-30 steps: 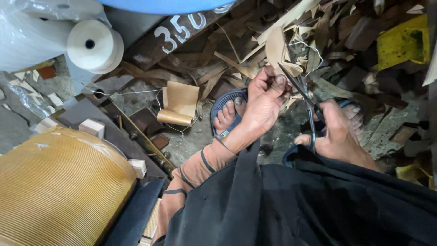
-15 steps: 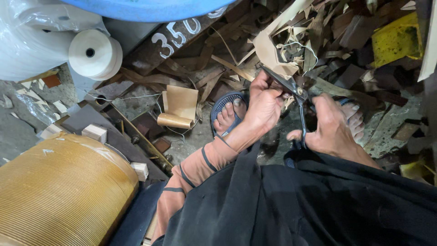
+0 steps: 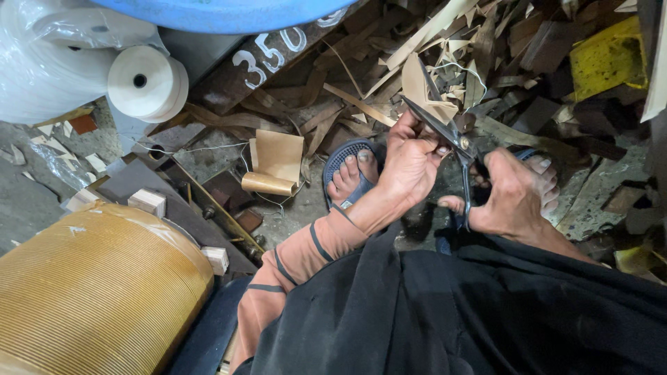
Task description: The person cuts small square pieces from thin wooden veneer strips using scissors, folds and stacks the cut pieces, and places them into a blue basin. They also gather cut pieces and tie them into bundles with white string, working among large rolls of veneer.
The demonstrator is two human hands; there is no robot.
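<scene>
While our left hand (image 3: pixel 410 163) pinches the tan strip (image 3: pixel 425 87) above our sandalled feet, our right hand (image 3: pixel 511 194) grips the scissors (image 3: pixel 445 132) mid-cut; next, we judge, the blades need closing squarely.

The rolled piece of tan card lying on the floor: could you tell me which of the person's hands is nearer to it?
Left. The left hand is just right of the rolled tan card, past the sandalled foot; the right hand, gripping scissors, is farther right.

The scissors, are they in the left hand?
No, the right hand holds the scissors, while the left hand holds the tan strip at the blades.
</scene>
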